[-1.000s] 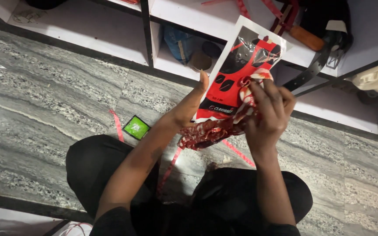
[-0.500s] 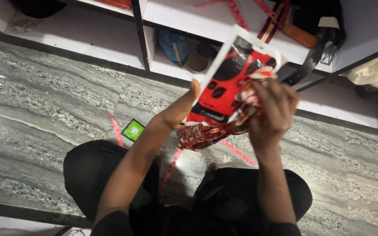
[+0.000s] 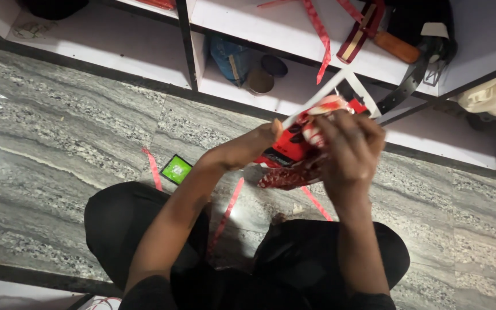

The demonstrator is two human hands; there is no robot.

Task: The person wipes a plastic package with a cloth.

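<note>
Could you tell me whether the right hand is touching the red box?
Touching: in the head view the right hand wraps over the red box, fingers pressed on it.

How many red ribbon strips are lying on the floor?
3: one strip beside the green card, one between the knees, one under the right hand. More may hide under the legs.

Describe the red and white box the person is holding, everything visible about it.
The box is flat and looks like cardboard, with a white edge and a red and black printed face. It is held tilted above the grey stone floor, in front of the white shelves. The left hand grips its lower left edge; the right hand covers its right side. Shiny red patterned wrapping hangs crumpled beneath it.
</note>
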